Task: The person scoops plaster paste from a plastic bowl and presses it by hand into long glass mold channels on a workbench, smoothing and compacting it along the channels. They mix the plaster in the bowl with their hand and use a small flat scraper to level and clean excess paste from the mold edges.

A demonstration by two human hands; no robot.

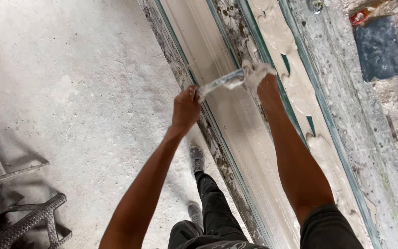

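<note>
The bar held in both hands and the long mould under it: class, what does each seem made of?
The bar: probably metal, a thin straight strip with grey sheen, smeared white. The mould: filled with pale, smooth, wet-looking plaster; its green-edged frame's material is unclear. Left hand and right hand grip the bar.

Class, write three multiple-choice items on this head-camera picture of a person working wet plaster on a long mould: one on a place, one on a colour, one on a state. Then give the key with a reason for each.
1. Where does the plaster-coated strip lie?
A. On the floor by the shoes
B. Across the long mould, between both hands
C. On the dark slab at upper right

2. What colour are the mould's thin edge lines?
A. Green
B. Red
C. Yellow

3. How does the right hand look?
A. Clean and bare
B. Smeared white with plaster
C. In a black glove

Key: 1 B, the left hand grips one end and the right hand the other, above the mould. 2 A, green strips run along its length. 3 B, pale plaster covers its fingers.
</note>
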